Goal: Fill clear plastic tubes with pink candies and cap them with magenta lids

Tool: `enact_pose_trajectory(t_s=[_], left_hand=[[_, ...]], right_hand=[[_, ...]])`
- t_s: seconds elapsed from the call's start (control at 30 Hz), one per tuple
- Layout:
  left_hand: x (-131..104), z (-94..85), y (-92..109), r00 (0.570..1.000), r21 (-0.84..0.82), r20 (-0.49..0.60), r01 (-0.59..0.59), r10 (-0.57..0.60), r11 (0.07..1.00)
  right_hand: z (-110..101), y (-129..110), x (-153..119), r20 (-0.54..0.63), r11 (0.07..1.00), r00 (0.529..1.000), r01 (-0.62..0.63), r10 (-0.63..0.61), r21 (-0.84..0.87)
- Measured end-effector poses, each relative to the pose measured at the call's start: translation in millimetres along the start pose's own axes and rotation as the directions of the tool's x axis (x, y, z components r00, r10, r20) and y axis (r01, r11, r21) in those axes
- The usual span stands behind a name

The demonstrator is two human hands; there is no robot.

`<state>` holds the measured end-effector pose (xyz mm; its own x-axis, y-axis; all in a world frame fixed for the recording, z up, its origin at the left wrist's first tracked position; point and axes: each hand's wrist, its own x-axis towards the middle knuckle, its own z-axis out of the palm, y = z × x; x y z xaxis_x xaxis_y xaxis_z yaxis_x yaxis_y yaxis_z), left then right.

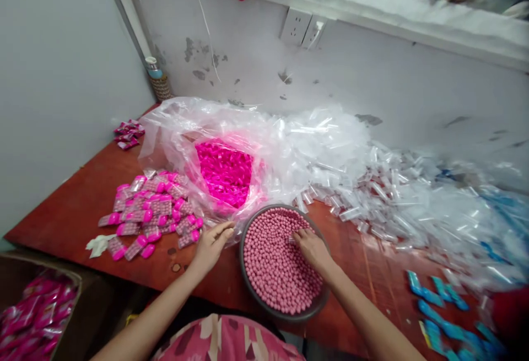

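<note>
Lower centre of frame: I see the right hand (313, 249) pinching a clear container (291, 238) over pink beads (273, 273) in a bowl (297, 317); the left hand (210, 245), loosely spread, hangs nearby.

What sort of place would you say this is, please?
Probably a small packing workshop: a bowl of small pink balls, a pile of filled, pink-capped containers and a heap of loose clear containers share one reddish table.
</note>
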<state>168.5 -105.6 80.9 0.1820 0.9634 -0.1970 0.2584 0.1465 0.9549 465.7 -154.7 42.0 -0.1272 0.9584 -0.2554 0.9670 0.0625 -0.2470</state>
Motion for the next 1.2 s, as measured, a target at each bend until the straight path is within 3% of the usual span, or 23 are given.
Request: enact_pose_trajectory(t_s=[0.2,0.37,0.43,0.57,0.67,0.83,1.07,1.2], left_hand=[[-18.5,2.7,-8.3,0.997,0.058,0.036,-0.064,0.062,0.996],[-21.0,24.0,-9.3,0.984,0.063,0.110,-0.150,0.142,0.987],[-18.3,37.9,-4.3,0.969,0.063,0.170,-0.190,0.177,0.980],[-11.3,69.2,9.0,0.929,0.037,0.314,-0.221,0.198,0.975],[-8.3,87.3,16.8,0.887,-0.023,0.394,-0.254,0.242,0.967],[-5.7,101.9,18.4,0.874,-0.121,0.427,-0.201,0.234,0.972],[0.1,97.7,10.6,0.885,-0.276,0.433,-0.048,0.169,0.960],[0.2,93.4,15.2,0.884,-0.351,0.424,-0.040,0.197,0.936]], right_hand=[[45.2,-34.2,16.6,0.000,0.973,1.000,-0.004,0.004,0.230],[41.1,-41.8,2.9,-0.083,0.874,0.996,0.009,0.036,0.487],[32.3,-44.7,-8.1,-0.098,0.755,0.994,0.033,0.042,0.655],[14.7,-57.0,-25.1,-0.059,0.323,0.991,0.017,0.121,0.946],[4.9,-63.7,-30.6,-0.040,0.214,0.984,0.002,0.173,0.977],[-4.0,-62.8,-33.7,-0.111,0.254,0.976,0.060,0.189,0.965],[-19.0,-59.7,-34.6,-0.196,0.558,0.968,0.077,0.158,0.826],[-30.9,-56.7,-32.3,-0.196,0.574,0.969,0.074,0.152,0.816]])
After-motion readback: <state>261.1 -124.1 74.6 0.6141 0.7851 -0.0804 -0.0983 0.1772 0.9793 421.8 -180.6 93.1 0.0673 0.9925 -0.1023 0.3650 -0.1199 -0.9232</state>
